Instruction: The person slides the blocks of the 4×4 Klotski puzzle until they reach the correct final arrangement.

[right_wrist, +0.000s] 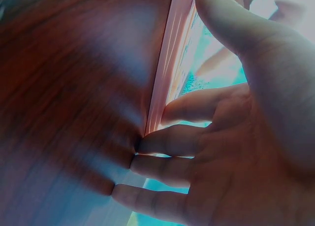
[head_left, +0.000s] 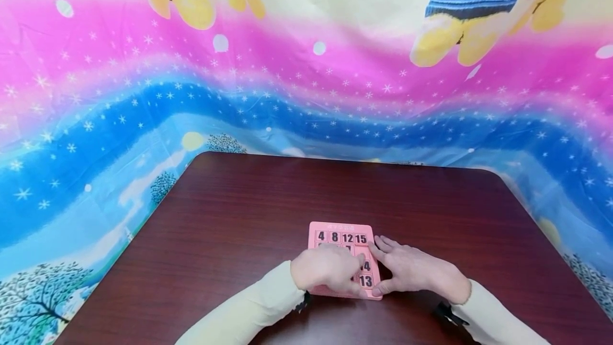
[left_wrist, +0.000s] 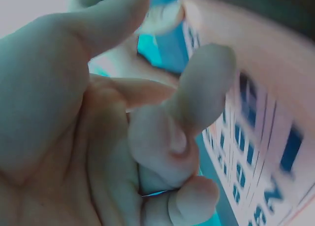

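Note:
A pink number slide puzzle (head_left: 340, 226) with black-numbered tiles lies flat on the dark table, near its front. Over its left and middle part is my left hand (head_left: 330, 268), hiding several tiles. Its index finger (left_wrist: 209, 83) reaches to the tiles, while the other fingers bend loosely, holding nothing. The left thumb points toward the puzzle's lower right. My right hand (head_left: 414, 268) rests along the right side, thumb at the lower right corner and index finger by the upper right edge. In the right wrist view, its other fingers (right_wrist: 162, 167) extend fairly straight to the tabletop.
The reddish-brown wooden table (head_left: 230, 201) has rounded far corners. Behind and beside it hangs a colourful printed cloth (head_left: 306, 84) with bears and snowflakes. A black strap (head_left: 450, 314) shows at the right sleeve cuff.

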`<state>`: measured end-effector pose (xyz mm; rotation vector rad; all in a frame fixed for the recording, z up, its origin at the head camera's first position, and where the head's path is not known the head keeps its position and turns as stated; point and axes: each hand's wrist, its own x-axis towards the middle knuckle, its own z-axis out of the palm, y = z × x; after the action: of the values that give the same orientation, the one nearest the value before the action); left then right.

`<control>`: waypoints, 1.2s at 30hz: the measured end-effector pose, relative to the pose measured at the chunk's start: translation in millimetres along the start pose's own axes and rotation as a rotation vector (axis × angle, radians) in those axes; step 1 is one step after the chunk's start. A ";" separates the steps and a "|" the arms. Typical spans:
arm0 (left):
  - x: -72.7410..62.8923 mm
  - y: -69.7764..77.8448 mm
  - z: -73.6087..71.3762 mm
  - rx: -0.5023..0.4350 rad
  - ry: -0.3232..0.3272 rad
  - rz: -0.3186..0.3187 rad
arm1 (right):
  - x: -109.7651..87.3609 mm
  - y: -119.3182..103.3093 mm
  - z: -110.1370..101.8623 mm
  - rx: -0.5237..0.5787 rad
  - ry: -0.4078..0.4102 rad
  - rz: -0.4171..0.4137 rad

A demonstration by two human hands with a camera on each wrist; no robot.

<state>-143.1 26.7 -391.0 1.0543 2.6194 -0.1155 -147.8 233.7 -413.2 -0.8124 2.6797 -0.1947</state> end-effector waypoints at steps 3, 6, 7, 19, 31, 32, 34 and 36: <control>7.9 -10.4 -5.0 -0.026 -0.014 -0.049 | 0.9 -0.1 -0.1 0.003 -0.009 0.007; 17.0 -18.3 -6.1 -0.056 -0.022 -0.107 | 2.3 -0.4 -0.8 0.008 -0.022 0.021; 20.0 -20.0 -5.6 -0.062 -0.028 -0.124 | 2.4 -0.4 -0.8 0.009 -0.025 0.024; 35.8 -25.1 4.3 -0.090 -0.049 -0.141 | 2.5 -0.9 -1.1 0.012 -0.028 0.033; 21.1 -15.8 8.1 -0.058 -0.068 -0.072 | 0.2 -1.1 0.2 -0.009 0.003 -0.009; 19.7 -14.4 8.2 -0.052 -0.070 -0.067 | 0.2 -1.1 0.0 -0.008 0.005 -0.010; 17.2 -11.7 8.4 -0.043 -0.073 -0.060 | -0.1 -1.1 -0.5 -0.009 0.008 -0.013; 14.9 -9.3 8.2 -0.029 -0.074 -0.056 | -0.2 -0.9 -0.5 -0.012 0.013 -0.016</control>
<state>-157.4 28.2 -403.8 0.9493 2.5766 -0.1258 -147.3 233.1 -412.5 -0.8399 2.6894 -0.1878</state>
